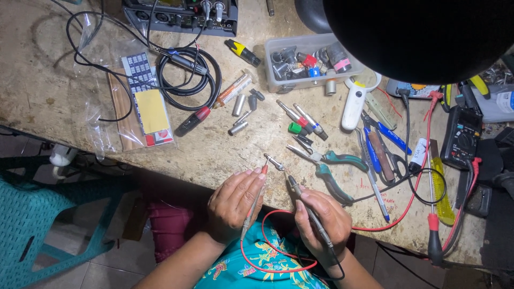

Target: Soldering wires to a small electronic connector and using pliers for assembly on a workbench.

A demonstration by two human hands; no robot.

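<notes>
Your left hand [234,204] is closed around a red probe [256,199], held like a pen with its tip pointing up and away from you, and your right hand [323,223] grips a black probe [305,206] the same way. Both tips meet at a small metal plug [274,162] that lies on the bench [214,155] just beyond your fingertips, the red tip touching its near end and the black tip just beside it (whether that one truly touches is hard to tell). A red lead [267,251] loops from the left hand down across your lap, and a black one trails from under the right hand. Just past your right hand, a little to its right, lie pliers with teal handles [329,168]; farther right of them sit a blue-handled tool [391,136] and a dark meter [461,138] near the bench's right end. Well beyond your left hand lie a coil of black cable [187,80] and a clear bag with a yellow card [150,109] inside. Straight ahead of both hands, well apart from them, several loose metal plugs [300,120] are scattered in front of a clear plastic box [310,64] of connectors, with a white handheld tool [354,104] beside it.
</notes>
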